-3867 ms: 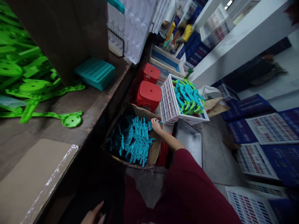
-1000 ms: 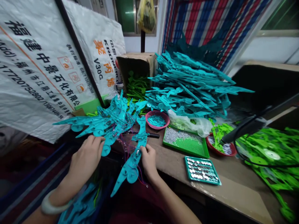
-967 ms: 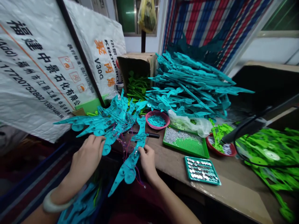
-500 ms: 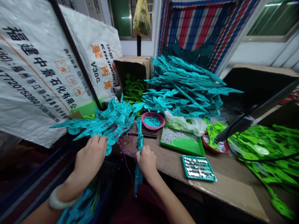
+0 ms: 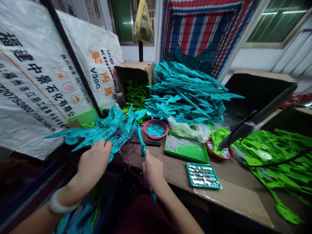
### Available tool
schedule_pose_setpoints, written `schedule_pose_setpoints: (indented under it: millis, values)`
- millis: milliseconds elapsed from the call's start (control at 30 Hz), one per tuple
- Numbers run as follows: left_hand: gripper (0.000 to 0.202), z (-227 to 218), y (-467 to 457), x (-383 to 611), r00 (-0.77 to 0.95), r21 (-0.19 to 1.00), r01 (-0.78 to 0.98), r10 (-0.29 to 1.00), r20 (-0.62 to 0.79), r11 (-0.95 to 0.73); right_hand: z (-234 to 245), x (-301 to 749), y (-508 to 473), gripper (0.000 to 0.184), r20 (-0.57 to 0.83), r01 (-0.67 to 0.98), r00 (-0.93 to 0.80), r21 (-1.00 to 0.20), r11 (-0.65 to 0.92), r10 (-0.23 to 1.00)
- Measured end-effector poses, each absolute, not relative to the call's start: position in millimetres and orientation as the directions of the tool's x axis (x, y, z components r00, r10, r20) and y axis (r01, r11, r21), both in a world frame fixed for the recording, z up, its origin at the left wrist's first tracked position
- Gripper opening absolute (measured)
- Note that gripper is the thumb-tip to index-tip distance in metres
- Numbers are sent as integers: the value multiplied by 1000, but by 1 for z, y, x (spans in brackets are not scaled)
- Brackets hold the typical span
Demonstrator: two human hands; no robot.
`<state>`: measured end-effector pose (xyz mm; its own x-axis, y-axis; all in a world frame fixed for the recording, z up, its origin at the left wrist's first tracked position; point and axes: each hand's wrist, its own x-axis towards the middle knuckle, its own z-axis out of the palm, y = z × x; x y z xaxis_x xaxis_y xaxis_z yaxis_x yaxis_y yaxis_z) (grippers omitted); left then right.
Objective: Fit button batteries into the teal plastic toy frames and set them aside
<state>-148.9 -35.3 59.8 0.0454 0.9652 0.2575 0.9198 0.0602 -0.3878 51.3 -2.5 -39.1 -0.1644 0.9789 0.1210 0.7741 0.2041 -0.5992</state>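
My left hand (image 5: 95, 161), a pale bangle on its wrist, is closed on the near edge of a heap of teal plastic parts (image 5: 109, 125). Its fingertips are partly hidden against them. In my right hand (image 5: 154, 169) is a narrow teal plastic piece (image 5: 142, 144), seen edge-on. One end sticks up above the fist, and a blurred lower end shows beneath the wrist. Thin purplish wires (image 5: 125, 148) trail between the heap and my right hand. A black rod-like tool (image 5: 153, 144) lies on the table just beyond that hand.
A pink basket (image 5: 156, 137) of small teal bits, a green tray (image 5: 186, 156) of grey pieces and a teal case (image 5: 204, 187) of silvery discs stand on the table. Behind rises a tall teal stack (image 5: 187, 92). Green parts (image 5: 280, 162) and a dark lamp-like arm (image 5: 258, 122) occupy the right.
The view has shifted slightly. My right hand has turned the narrow teal piece, so less of its lower end shows now. My left hand stays on the heap.
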Motion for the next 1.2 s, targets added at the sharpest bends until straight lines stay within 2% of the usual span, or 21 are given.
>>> schedule_pose_setpoints:
  millis: [67, 100, 200, 233, 300, 400, 500, 600, 667, 733, 800, 867, 967, 1067, 1133, 1200]
  values:
    - [30, 61, -35, -147, 36, -385, 921, 967, 253, 66, -39, 48, -11, 54, 187, 860, -207, -432, 270, 960]
    - [30, 61, -35, -146, 28, -380, 922, 967, 254, 73, -39, 49, -12, 52, 210, 869, -185, -422, 259, 960]
    - [32, 61, -37, -142, -1, -346, 933, 965, 261, 94, -41, 61, -5, 46, 280, 827, 23, -545, 139, 960]
    - [33, 61, -38, -141, -17, -324, 940, 965, 260, 104, -43, 67, -2, 45, 334, 800, 69, -581, 148, 940]
    - [34, 59, -39, -140, -51, -268, 956, 969, 241, 117, -46, 79, 1, 45, 492, 778, 75, -573, 257, 867]
    - [35, 54, -40, -138, -50, -196, 977, 982, 184, 86, -48, 89, -1, 44, 690, 782, -31, -434, 447, 723]
    - [34, 49, -41, -134, -3, -209, 977, 984, 179, 41, -37, 87, 0, 44, 809, 741, -47, -366, 563, 586]
    - [33, 46, -42, -129, 45, -249, 969, 980, 196, 5, -8, 80, 15, 46, 866, 675, 49, -396, 622, 498]
    - [33, 47, -40, -127, 66, -247, 969, 979, 195, -16, 18, 78, 33, 47, 835, 620, 134, -490, 612, 533]
    - [33, 49, -37, -125, 68, -205, 978, 981, 180, -30, 44, 81, 56, 49, 756, 576, 193, -603, 552, 625]
    - [34, 51, -32, -125, 86, -124, 990, 988, 126, -70, 63, 87, 81, 49, 655, 570, 185, -679, 463, 733]
    - [37, 52, -27, -122, 138, -38, 990, 990, 38, -137, 72, 96, 104, 47, 550, 601, 128, -705, 377, 825]
    - [42, 49, -20, -116, 222, 29, 975, 973, -58, -220, 62, 110, 130, 42, 426, 612, 93, -737, 286, 900]
    - [36, 48, -11, -118, 273, 74, 961, 958, -86, -267, 35, 118, 142, 37, 339, 533, 95, -811, 240, 936]
    - [32, 54, 0, -133, 236, 68, 970, 971, -31, -234, 14, 118, 142, 34, 298, 485, 94, -847, 218, 950]
    - [34, 63, 14, -158, 106, -28, 994, 990, 89, -104, -5, 115, 138, 35, 268, 453, 108, -871, 192, 957]
